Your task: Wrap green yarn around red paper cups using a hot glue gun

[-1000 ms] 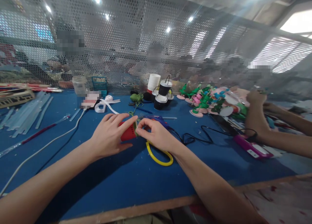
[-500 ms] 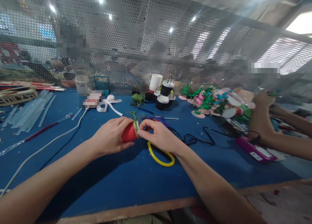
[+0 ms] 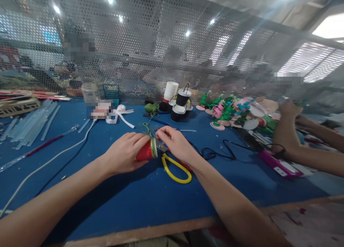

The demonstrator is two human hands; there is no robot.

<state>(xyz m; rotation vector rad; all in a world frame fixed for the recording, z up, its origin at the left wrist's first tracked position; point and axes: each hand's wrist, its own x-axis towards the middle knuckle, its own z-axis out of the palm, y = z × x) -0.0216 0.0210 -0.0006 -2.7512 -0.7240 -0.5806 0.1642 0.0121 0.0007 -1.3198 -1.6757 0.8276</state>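
Blue table (image 3: 113, 200), one red cup (image 3: 143, 152) gripped by both hands, left hand (image 3: 124, 154), right hand (image 3: 176, 143).

A small red cup (image 3: 143, 152) painted like a watermelon, with black seed marks and a green band at its rim, lies on its side above the blue table (image 3: 107, 204), mouth pointing right. It sits just left of a yellow loop (image 3: 176, 170) lying flat on that table.
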